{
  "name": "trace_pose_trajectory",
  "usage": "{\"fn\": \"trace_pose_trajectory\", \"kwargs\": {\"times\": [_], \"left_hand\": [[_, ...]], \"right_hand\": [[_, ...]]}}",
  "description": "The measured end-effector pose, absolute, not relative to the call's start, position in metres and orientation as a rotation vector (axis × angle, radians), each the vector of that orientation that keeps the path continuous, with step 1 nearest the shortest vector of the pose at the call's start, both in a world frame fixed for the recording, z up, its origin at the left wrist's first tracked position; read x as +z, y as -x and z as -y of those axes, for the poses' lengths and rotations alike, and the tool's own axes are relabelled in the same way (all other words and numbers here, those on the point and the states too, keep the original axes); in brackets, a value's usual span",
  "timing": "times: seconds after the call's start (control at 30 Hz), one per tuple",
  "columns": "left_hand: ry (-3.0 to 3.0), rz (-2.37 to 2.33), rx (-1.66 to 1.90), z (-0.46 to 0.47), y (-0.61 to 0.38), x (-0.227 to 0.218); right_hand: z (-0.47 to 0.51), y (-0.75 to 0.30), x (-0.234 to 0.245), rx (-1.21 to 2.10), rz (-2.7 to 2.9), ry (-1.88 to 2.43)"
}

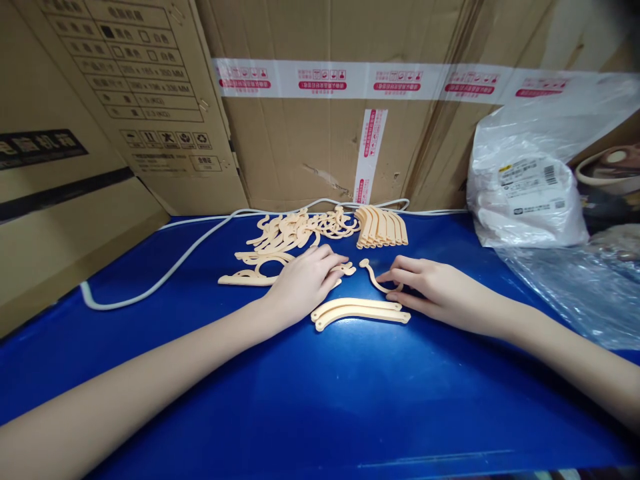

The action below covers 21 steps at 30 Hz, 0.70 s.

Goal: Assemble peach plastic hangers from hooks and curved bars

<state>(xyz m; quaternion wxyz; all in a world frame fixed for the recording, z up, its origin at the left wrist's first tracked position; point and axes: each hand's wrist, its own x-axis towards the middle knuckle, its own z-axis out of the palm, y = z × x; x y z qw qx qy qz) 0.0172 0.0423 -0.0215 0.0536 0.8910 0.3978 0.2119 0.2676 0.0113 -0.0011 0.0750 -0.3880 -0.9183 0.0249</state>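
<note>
On the blue table top (320, 400) lie cream plastic parts. My left hand (306, 283) rests palm down with its fingers stretched over a small curly piece (346, 269) and the edge of a long curved part (245, 279). My right hand (434, 288) pinches a thin hook-shaped piece (373, 276) between thumb and fingers, flat on the table. Between the hands, nearer me, lie two long curved strips (360, 312) side by side. Behind, a loose heap of curly parts (295, 230) and a neat row of stacked curved strips (383, 228) sit near the boxes.
Large cardboard boxes (320, 120) wall off the back and left. A white cable (165, 273) loops across the table's left and back. A clear plastic bag with labelled white contents (530, 193) and more crinkled plastic (585, 293) fill the right side.
</note>
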Motion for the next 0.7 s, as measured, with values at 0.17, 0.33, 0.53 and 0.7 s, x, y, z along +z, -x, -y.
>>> {"fn": "trace_pose_trajectory", "kwargs": {"times": [0.17, 0.33, 0.53, 0.7], "left_hand": [[-2.68, -1.222, 0.668, -0.0419, -0.0165, -0.025], [-2.637, -1.158, 0.694, -0.0451, -0.0151, -0.0243], [-2.561, -1.189, 0.755, -0.047, -0.0142, -0.0239], [-2.596, -1.186, 0.756, -0.046, -0.0139, -0.0252]], "right_hand": [[-0.0115, -0.2677, -0.0017, 0.067, 2.753, 1.163], [-0.0116, -0.2673, -0.0021, 0.074, 2.761, 1.171], [-0.0115, -0.267, -0.0019, 0.072, 2.762, 1.163], [-0.0132, -0.2683, -0.0022, 0.086, 2.752, 1.147]]}}
